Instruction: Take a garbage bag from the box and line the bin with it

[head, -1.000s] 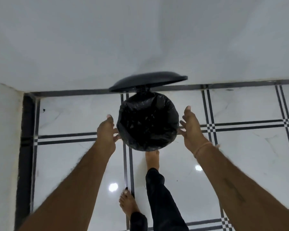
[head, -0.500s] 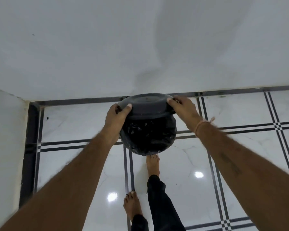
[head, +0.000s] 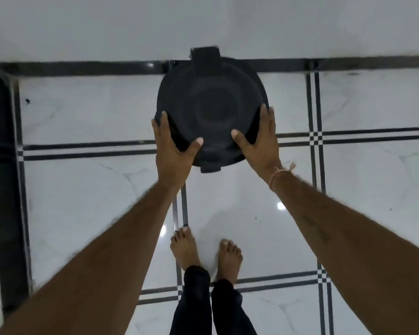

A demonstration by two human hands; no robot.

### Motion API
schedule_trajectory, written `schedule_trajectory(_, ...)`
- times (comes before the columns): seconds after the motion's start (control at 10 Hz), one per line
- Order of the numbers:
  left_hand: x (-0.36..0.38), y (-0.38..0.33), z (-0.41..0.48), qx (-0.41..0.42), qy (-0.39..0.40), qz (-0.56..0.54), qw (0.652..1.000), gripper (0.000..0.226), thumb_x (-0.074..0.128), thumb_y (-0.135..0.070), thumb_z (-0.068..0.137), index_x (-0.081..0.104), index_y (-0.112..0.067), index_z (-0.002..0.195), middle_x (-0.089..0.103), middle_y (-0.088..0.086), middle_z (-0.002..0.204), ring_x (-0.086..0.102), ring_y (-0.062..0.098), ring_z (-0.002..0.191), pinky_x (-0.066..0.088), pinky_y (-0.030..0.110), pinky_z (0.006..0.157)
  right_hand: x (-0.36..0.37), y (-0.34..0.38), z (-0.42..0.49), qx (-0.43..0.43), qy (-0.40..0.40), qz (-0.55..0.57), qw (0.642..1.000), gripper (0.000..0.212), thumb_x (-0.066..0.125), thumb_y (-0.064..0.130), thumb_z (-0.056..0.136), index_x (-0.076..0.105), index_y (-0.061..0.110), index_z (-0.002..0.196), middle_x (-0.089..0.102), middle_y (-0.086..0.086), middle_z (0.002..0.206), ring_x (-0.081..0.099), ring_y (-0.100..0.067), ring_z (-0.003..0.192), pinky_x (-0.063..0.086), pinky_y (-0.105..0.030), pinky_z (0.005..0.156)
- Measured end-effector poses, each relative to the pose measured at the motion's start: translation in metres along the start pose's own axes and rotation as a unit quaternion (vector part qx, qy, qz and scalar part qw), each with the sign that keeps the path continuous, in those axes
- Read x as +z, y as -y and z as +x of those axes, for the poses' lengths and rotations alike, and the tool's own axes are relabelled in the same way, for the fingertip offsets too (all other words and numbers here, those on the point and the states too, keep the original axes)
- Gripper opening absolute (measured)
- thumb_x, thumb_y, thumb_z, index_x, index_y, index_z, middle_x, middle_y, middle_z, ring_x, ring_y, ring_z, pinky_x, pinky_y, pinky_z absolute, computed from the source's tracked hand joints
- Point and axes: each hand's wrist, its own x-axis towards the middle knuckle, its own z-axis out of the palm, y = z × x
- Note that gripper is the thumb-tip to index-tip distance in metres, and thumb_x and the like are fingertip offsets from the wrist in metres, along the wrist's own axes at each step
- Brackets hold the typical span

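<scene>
The bin [head: 212,112] stands on the tiled floor [head: 82,189] against the wall's dark skirting [head: 82,66], its round black lid [head: 211,110] shut — no bag shows from above. The left hand [head: 173,151] and the right hand [head: 260,139] lie spread and flat on the lid's near edge, thumbs on top, fingers curving down the sides, pressing rather than gripping anything. Both bare feet [head: 229,258] stand well short of the pedal tab [head: 210,168]. To finish well, press evenly on both sides so the lid seats without pinching loose liner, then let go gently — the lining looks essentially done.
</scene>
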Motion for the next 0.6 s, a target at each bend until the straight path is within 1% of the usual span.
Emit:
schedule_trajectory(0.1,0.008,0.014,-0.001,0.021,-0.018,-0.01,1.0,0.101,0.076,-0.044,0.088,0.015,-0.017,0.164,0.01,0.01,0.172,0.017,0.024,0.158,0.03,0.021,0.121,0.012,-0.012,-0.006,0.001,-0.04,0.011,0.999,0.096,0.068,0.051,0.095,0.015,0.014,0.166,0.008,-0.008,0.175,0.016,-0.024,0.16,0.019,-0.019,0.116)
schedule_trajectory(0.2,0.004,0.016,-0.004,0.018,-0.021,0.0,1.0,0.101,0.072,-0.052,0.087,0.017,-0.018,0.164,0.019,0.008,0.171,0.022,0.027,0.157,0.037,0.05,0.121,0.016,-0.007,-0.017,0.019,-0.034,0.017,0.999,0.096,0.067,0.049,0.096,0.013,0.012,0.166,0.005,-0.009,0.175,0.017,-0.026,0.16,0.021,-0.023,0.118)
schedule_trajectory(0.3,-0.004,0.005,-0.006,0.006,-0.001,0.016,1.0,0.101,0.074,-0.048,0.087,0.016,-0.017,0.163,0.022,0.009,0.169,0.027,0.028,0.154,0.038,0.048,0.12,0.007,-0.001,-0.018,0.02,0.004,0.006,1.0,0.099,0.067,0.051,0.095,0.009,0.014,0.166,0.001,-0.006,0.176,0.018,-0.028,0.159,0.031,-0.037,0.122)
schedule_trajectory(0.4,-0.015,-0.015,-0.012,-0.002,0.01,0.074,0.997,0.098,0.073,-0.047,0.089,0.017,-0.017,0.163,0.025,0.01,0.167,0.032,0.03,0.152,0.041,0.05,0.117,-0.014,0.007,-0.019,0.026,0.029,-0.048,0.998,0.095,0.064,0.055,0.095,0.014,0.016,0.165,0.011,-0.009,0.174,0.021,-0.031,0.159,0.033,-0.046,0.124)
schedule_trajectory(0.5,-0.039,-0.049,-0.028,0.039,0.005,0.099,0.994,0.091,0.06,-0.064,0.088,0.024,-0.02,0.16,0.037,0.009,0.162,0.038,0.031,0.148,0.045,0.056,0.112,-0.049,0.034,-0.037,-0.026,-0.011,-0.029,0.999,0.079,0.05,0.066,0.095,0.03,0.022,0.158,0.037,-0.008,0.162,0.04,-0.03,0.148,0.047,-0.055,0.113)
schedule_trajectory(0.6,-0.071,-0.098,-0.058,0.102,0.001,0.115,0.988,0.08,0.057,-0.063,0.094,0.031,-0.024,0.158,0.042,0.006,0.16,0.039,0.028,0.148,0.04,0.05,0.118,-0.091,0.068,-0.075,-0.08,-0.01,-0.022,0.996,0.066,0.047,0.057,0.102,0.036,0.021,0.156,0.043,-0.004,0.158,0.042,-0.024,0.145,0.045,-0.042,0.116)
